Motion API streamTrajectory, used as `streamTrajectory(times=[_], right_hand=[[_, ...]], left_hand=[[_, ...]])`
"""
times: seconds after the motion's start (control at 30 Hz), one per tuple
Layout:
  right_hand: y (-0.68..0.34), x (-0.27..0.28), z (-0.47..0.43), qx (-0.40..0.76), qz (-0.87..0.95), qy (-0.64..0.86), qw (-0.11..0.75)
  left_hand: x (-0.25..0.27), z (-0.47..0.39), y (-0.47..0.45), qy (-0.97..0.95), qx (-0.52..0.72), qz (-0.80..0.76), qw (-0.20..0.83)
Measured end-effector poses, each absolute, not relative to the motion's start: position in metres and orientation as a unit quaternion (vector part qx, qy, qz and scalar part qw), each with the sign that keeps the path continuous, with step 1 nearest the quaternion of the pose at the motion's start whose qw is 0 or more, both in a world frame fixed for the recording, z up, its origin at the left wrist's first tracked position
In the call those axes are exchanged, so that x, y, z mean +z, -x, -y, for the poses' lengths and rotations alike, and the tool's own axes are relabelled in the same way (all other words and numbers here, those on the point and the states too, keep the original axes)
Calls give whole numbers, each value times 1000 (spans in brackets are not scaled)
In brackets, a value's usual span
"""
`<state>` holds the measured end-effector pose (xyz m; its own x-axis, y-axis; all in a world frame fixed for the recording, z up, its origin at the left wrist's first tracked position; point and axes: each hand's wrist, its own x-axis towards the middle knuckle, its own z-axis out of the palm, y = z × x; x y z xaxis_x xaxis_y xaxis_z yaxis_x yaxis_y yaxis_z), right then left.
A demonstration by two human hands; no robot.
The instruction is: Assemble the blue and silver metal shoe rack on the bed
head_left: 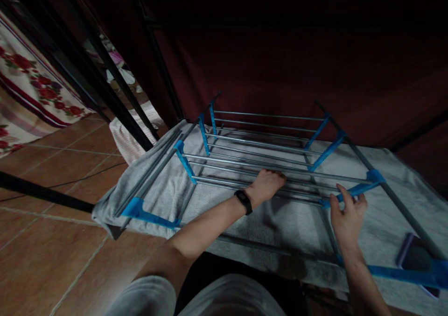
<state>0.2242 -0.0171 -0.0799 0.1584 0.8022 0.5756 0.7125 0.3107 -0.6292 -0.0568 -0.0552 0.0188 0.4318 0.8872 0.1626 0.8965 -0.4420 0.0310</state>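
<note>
A rack of grey metal tubes [259,167] with blue plastic brackets [325,143] lies across a grey cloth. My left hand [269,184], a dark band on its wrist, reaches over the rack's middle with its fingers curled round a lower metal tube; the fingertips are partly hidden. At the rack's right side, my right hand [348,218] has its thumb and fingers bent about a blue bracket [364,187], close to where the tubes end. More blue brackets [184,162] hold the tubes on the left side.
The grey cloth [367,222] covers the low surface under the rack. A dark phone [415,255] lies at the right, partly under a tube. Black poles [115,87] stand on the left over brown floor tiles [45,241]. A dark red curtain [280,68] hangs behind.
</note>
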Motion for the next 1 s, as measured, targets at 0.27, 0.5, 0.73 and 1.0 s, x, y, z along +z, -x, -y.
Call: streamTrajectory(times=[0.27, 0.5, 0.73, 1.0], right_hand=[[-221, -76, 13, -17, 657, 616, 435], [-221, -72, 10, -43, 646, 637, 418], [-221, -66, 12, -40, 643, 647, 407], [-220, -62, 13, -60, 646, 658, 383]], left_hand=[[11, 61, 67, 837, -80, 537, 62], [6, 88, 88, 809, -135, 563, 105], [-48, 169, 157, 546, -406, 729, 79], [-64, 142, 257, 207, -686, 695, 52]])
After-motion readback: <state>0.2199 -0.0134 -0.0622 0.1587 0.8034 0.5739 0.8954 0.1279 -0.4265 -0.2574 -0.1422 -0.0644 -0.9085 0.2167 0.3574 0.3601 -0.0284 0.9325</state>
